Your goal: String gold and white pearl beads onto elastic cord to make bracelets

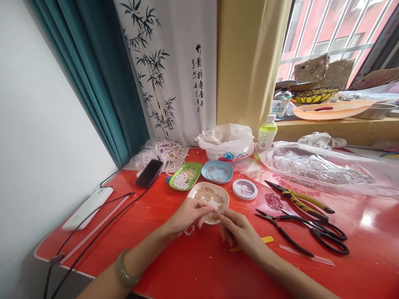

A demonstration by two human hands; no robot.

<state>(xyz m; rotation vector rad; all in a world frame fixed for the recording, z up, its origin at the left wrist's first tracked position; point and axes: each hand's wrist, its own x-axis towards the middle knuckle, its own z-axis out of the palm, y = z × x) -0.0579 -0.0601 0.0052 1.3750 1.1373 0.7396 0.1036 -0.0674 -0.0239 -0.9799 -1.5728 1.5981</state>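
Observation:
My left hand (191, 214) is closed in a pinch, with a short string of clear beads (189, 231) looping down below its fingers. Close beside it, my right hand (235, 228) pinches thumb and forefinger together; whatever sits between those fingertips is too small to make out. Both sets of fingertips meet over the front of a cream dish (225, 198) of gold beads (207, 194). A yellow strip (267, 239) shows from behind my right hand; whether the hand touches it is hidden. Behind the cream dish are a green dish (197, 169) with white and gold beads and a blue dish (229, 176) with small pieces.
Right of the dishes lie a round clear case (245, 189), red beads (274, 202), yellow-black pliers (304, 199), black-handled pliers (285, 234) and scissors (327, 233). A phone (149, 173), white power bank (87, 207) and cables are left. Plastic bags (227, 143) and a bottle (266, 135) stand behind.

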